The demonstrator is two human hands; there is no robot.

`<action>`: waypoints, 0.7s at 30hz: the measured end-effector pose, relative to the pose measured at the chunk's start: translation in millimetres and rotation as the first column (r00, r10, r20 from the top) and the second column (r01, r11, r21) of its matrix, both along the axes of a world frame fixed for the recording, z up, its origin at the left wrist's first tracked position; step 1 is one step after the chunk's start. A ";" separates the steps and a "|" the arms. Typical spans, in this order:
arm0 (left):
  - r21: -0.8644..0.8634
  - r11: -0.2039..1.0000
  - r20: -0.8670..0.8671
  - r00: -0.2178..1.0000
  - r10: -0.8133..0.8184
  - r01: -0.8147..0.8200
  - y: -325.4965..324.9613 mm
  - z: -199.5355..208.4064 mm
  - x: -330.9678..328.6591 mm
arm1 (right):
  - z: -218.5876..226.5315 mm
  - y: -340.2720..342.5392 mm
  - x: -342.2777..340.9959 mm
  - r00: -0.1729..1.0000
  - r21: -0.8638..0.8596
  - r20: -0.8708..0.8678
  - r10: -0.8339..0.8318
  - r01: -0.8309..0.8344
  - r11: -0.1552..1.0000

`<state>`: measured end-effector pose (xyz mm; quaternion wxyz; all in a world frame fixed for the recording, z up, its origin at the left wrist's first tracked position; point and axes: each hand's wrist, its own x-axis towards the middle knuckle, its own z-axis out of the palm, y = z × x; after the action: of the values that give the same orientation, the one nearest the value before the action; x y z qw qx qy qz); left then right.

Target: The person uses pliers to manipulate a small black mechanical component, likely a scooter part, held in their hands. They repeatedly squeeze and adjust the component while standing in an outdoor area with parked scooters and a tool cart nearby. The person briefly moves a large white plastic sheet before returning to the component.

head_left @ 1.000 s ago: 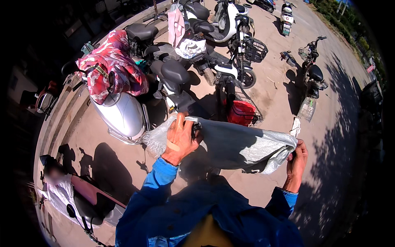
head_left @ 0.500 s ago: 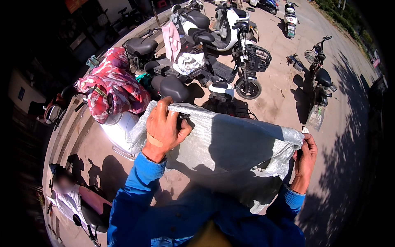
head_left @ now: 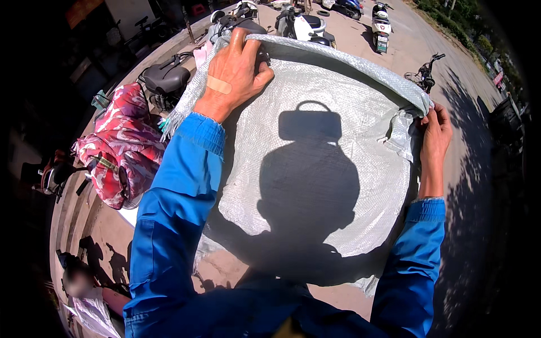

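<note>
A grey-white woven sack hangs stretched between my hands, its top edge folded over. My left hand, with a plaster across its back, is closed on the upper left corner. At the upper right corner my right hand pinches the rim, thumb and fingers together. The sack's face is sunlit and carries a broad shadow of a head and arms. Its left side ends in a frayed fringe, and its lower edge hangs in front of my body. Blue sleeves cover both my forearms.
Left of the sack, a red and pink camouflage-patterned cover drapes over a scooter. Several scooters stand beyond, including a white one on the road. A bike's handlebar shows past the right corner. Steps run along the left.
Both hands have risen and moved away from my body, lifting the sack's top edge. More of its face now lies spread out, hiding the scooters behind it.
</note>
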<state>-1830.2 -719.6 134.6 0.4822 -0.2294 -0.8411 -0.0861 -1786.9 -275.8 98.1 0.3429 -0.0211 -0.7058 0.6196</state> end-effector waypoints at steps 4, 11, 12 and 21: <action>0.039 0.999 0.082 0.997 -0.007 0.003 -1.3 -29.1 -100.4 | -25.3 -9.0 -93.0 0.994 0.195 -0.027 -0.107 0.111 0.975; 0.029 0.999 0.466 0.885 0.000 -0.015 -9.0 -164.1 -215.1 | -160.1 -21.7 -199.0 0.918 0.474 0.175 -0.355 0.237 0.848; 0.034 0.999 0.520 0.854 0.003 -0.024 -9.2 -179.6 -222.9 | -175.6 -23.0 -210.4 0.904 0.512 0.182 -0.386 0.248 0.822; 0.104 0.994 0.904 0.414 -0.104 0.024 -26.1 -317.3 -245.1 | -345.9 -25.4 -266.2 0.659 0.556 0.624 -0.420 0.004 0.831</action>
<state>-2075.3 -745.6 -182.7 -0.0441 -0.1604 -0.9549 -0.2459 -2053.1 -301.2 -247.7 0.1014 -0.2585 -0.9113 0.3040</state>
